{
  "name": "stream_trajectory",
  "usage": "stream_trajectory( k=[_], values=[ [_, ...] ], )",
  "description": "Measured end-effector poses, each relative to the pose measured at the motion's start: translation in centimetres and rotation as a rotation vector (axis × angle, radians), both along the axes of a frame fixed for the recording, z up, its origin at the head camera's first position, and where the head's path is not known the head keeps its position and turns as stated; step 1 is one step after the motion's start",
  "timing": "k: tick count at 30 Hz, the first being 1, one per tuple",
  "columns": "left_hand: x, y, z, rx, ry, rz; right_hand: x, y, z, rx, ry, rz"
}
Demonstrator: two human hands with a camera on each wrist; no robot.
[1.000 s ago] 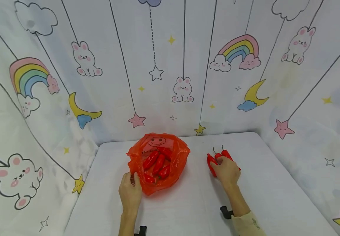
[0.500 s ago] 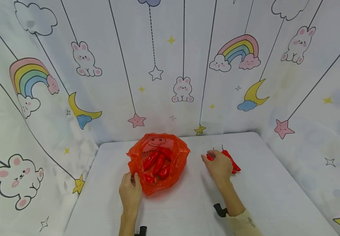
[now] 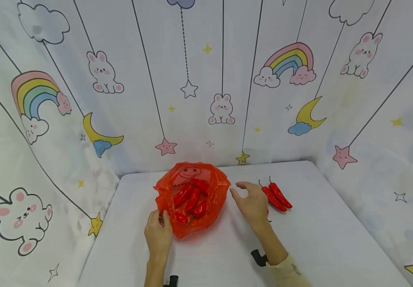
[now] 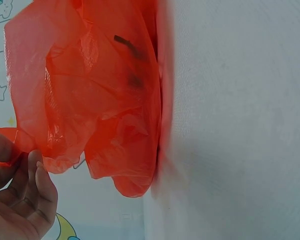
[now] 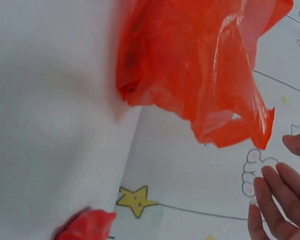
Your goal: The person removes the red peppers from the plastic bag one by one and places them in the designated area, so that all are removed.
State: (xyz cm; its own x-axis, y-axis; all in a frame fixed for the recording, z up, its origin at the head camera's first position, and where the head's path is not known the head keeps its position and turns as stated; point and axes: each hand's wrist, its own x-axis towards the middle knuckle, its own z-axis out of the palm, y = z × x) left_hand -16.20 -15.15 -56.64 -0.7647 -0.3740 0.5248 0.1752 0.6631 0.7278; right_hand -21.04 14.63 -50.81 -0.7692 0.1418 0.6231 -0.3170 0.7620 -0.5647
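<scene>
A translucent red-orange plastic bag [image 3: 222, 199] stands with its mouth spread, several red chili peppers [image 3: 192, 199] inside. My left hand [image 3: 158, 235] pinches the near left rim; in the left wrist view, thumb and fingers squeeze the film [image 4: 105, 75]. Just right of the bag is my right hand [image 3: 253, 207], thumb and fingers spread apart with nothing between them. The right wrist view shows that hand [image 5: 285, 200] a short gap from the bag's edge [image 5: 262, 125]. Behind it, two red chili peppers [image 3: 280, 195] lie side by side, and part of a third pepper [image 3: 267, 213] peeks out beside the wrist.
A white-covered table [image 3: 213, 263] bears everything. Its back and sides meet a white cloth backdrop [image 3: 192, 123] printed with rabbits, stars and rainbows. Dark wrist-camera mounts [image 3: 259, 258] stick out by both forearms.
My right hand has moved left from the loose chili peppers to beside the bag, and its fingers have spread. The left hand and the bag have stayed in place.
</scene>
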Motion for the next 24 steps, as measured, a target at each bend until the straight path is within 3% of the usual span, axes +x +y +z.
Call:
stream_trajectory(
  k=[5, 9, 16, 24],
  values=[
    [-0.1, 0.0, -0.2, -0.013, 0.004, 0.002, 0.5, -1.0, 0.1, 0.019, 0.075, 0.069],
    [-0.1, 0.1, -0.2, -0.023, 0.008, 0.0, 0.6, -1.7, 0.0, 0.03, 0.084, 0.141],
    [-0.1, 0.1, -0.2, -0.027, 0.027, -0.003, 0.5, -3.4, -0.6, 0.068, 0.137, 0.322],
    [-0.2, 0.1, -0.4, -0.021, 0.026, -0.004, 0.4, -5.3, -1.5, 0.198, 0.053, 0.427]
  ],
)
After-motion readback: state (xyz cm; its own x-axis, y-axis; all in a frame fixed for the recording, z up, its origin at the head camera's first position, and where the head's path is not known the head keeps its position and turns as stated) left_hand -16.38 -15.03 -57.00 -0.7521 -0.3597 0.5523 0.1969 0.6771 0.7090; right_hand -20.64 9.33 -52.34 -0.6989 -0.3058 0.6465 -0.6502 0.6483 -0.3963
